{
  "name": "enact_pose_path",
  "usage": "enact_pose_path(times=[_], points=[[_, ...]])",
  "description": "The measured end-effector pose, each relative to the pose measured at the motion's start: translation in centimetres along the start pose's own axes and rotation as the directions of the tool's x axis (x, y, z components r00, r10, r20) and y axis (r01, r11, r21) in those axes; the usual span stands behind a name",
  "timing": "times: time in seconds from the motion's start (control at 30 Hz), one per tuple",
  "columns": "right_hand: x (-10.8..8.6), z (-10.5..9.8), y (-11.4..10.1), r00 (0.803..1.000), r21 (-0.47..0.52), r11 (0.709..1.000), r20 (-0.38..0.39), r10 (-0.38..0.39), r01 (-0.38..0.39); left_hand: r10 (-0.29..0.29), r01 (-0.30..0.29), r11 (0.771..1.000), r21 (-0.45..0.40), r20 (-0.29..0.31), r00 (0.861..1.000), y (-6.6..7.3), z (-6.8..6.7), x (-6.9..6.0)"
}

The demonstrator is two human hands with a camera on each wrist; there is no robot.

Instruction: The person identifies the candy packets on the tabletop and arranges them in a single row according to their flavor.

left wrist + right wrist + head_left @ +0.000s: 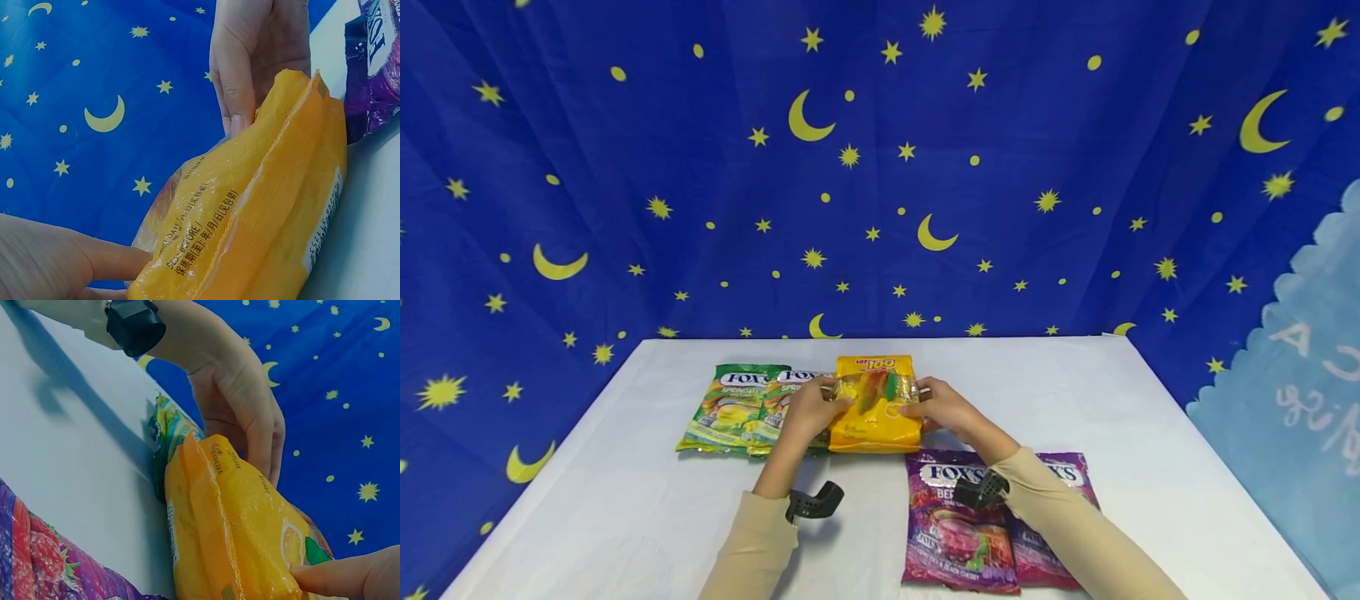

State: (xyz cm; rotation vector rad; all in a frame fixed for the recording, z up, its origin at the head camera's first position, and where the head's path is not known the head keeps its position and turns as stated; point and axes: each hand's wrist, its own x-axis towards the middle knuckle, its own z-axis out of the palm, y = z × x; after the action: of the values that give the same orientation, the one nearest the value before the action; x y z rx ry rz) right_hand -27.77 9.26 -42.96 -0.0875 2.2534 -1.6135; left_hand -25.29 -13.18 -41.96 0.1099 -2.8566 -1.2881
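Near the middle of the white table [1157, 467], the left hand [808, 408] and the right hand [950, 407] are gripping 1 yellow candy bag [876, 433] by its 2 sides, their thumbs pressing on its front. Whether its bottom is touching the table, the views are not showing clearly. Leftward, 2 green candy bags [730, 408] are overlapping, the right 1 lying partly behind the left hand. Closer to the person, 2 purple candy bags [958, 533] are overlapping, the right sleeve [1075, 525] crossing above them. Beyond the table, a blue curtain [1022, 150] is showing yellow stars and moons.
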Motion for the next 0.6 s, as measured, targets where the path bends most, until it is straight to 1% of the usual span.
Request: enact_pose_path(times=[0.2,0.33,0.47,0.6], points=[[0.01,0.07,0.23,1.000,-0.026,1.000,-0.007,0.010,-0.010,0.012,-0.012,1.000,0.006,0.003,1.000,-0.03,0.20,-0.12],[-0.03,0.00,0.41,1.000,-0.046,0.999,-0.011,-0.009,0.009,0.038,-0.038,0.999,0.005,0.002,0.999,-0.14,0.38,-0.24],[-0.14,-0.06,0.44,1.000,-0.060,0.998,-0.008,-0.015,0.014,0.052,-0.052,0.999,0.006,0.000,0.999,-0.24,0.51,-0.34],[-0.35,-0.14,0.52,1.000,-0.068,0.998,0.000,-0.009,0.009,0.052,-0.052,0.999,0.000,0.016,0.998,-0.15,0.62,-0.59]])
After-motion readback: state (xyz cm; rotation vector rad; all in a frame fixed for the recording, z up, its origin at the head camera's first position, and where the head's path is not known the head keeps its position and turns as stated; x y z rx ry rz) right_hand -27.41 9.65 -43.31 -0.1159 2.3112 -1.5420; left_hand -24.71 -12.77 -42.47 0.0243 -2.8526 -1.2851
